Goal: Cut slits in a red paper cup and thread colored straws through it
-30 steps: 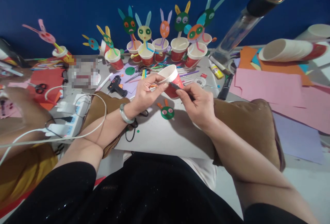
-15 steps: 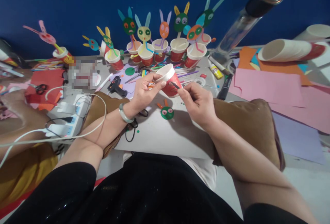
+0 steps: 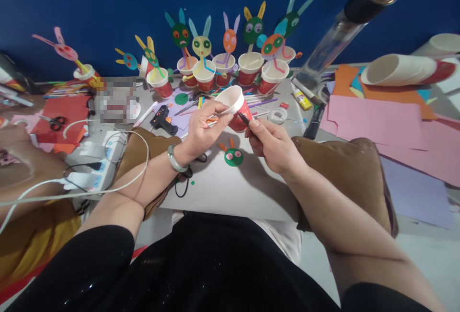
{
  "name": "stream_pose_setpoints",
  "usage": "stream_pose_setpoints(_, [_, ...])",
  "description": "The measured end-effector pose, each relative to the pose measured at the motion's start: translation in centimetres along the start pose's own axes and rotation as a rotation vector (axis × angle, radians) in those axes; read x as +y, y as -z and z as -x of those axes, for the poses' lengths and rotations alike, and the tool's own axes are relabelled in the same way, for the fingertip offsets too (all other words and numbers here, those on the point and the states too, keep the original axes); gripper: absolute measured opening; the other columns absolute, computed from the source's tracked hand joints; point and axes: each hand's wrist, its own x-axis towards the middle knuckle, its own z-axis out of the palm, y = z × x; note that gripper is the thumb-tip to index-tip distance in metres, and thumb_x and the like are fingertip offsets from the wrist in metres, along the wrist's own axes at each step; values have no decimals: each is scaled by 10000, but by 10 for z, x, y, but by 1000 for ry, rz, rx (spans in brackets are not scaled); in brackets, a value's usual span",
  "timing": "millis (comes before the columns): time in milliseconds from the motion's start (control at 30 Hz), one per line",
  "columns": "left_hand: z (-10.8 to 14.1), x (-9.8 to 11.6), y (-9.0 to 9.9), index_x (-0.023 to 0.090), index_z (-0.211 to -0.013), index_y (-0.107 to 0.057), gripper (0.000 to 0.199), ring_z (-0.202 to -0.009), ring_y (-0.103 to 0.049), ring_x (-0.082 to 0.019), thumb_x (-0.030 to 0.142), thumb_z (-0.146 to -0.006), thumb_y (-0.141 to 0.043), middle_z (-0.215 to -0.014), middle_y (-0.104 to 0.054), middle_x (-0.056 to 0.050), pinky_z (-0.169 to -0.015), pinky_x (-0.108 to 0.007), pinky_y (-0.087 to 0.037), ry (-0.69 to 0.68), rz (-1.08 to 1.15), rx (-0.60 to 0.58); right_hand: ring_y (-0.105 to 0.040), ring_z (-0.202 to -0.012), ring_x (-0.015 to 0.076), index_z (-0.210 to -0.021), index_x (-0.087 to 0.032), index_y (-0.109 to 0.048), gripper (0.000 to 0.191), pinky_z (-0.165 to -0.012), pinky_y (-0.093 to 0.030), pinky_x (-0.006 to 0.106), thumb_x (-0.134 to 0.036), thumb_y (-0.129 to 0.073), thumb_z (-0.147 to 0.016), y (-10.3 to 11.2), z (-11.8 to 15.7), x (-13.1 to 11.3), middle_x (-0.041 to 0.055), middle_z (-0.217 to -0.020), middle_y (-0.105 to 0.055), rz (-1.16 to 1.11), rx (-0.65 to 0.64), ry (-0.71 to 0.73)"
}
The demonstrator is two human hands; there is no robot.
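A red-and-white paper cup [image 3: 242, 116], tilted with its mouth toward the upper left, is pinched near its rim by my left hand [image 3: 206, 127]. My right hand [image 3: 271, 142] closes on a slim dark pointed tool [image 3: 243, 118], whose tip meets the cup's side near the rim; its exact kind is too small to make out. On the table below lies a green paper face [image 3: 233, 157] with pink eyes and orange ears. Behind the cup stand several paper cups [image 3: 204, 77] with paper rabbit heads on bent pipe cleaners.
A black glue gun [image 3: 164, 120] lies left of my hands, beside a white power strip [image 3: 109, 158] with cables. Brown cushions [image 3: 341, 178] flank the work spot. Pink paper [image 3: 377, 120] and a tall glass bottle [image 3: 332, 43] are right. Another person's arm [image 3: 25, 168] is far left.
The cup has tipped further and risen slightly. My right hand has turned, and the dark tool's tip has shifted up toward the cup's rim.
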Motion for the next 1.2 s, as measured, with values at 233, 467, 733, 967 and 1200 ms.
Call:
stream_pose_setpoints(233, [2, -2, 0, 227, -868, -673, 359, -871, -674, -185, 573, -960, -648, -877, -722, -42, -860, -381, -539, -12, -14, -21, -197, -432, 54, -746, -225, -554, 628, -402, -133, 222, -814, -770, -721, -2, 1, -2, -105, -507, -323, -105, -16, -113])
stream_pose_setpoints(467, [3, -1, -2, 229, -879, -680, 381, -873, -684, -178, 601, -956, -646, -891, -733, -42, -843, -371, -556, 28, 14, -20, -205, -426, 55, -757, -232, -536, 618, -396, -146, 221, -810, -752, -747, -3, 1, 0, -105, -517, -317, -123, -42, -114])
stream_pose_setpoints(733, [4, -1, -1, 225, -888, -690, 346, -860, -687, -168, 562, -961, -663, -883, -735, -35, -821, -353, -561, 25, 36, -22, -224, -443, 45, -733, -216, -563, 611, -403, -150, 208, -748, -858, -664, -3, 0, 0, -96, -528, -353, -207, -17, -160])
stream_pose_setpoints(967, [1, -1, 1, 241, -868, -695, 332, -855, -677, -176, 556, -966, -661, -868, -733, -32, -843, -385, -550, 18, 27, -45, -203, -433, 46, -726, -221, -546, 611, -399, -138, 212, -755, -839, -691, -1, -2, 0, -108, -512, -316, -187, -40, -150])
stream_pose_setpoints(1200, [-6, -3, 7, 203, -855, -716, 403, -766, -642, -150, 597, -933, -687, -804, -719, -16, -756, -323, -512, 134, 151, -102, -317, -468, 84, -734, -214, -582, 578, -449, -247, 259, -771, -687, -844, 16, 1, -11, -65, -530, -414, 291, -4, 215])
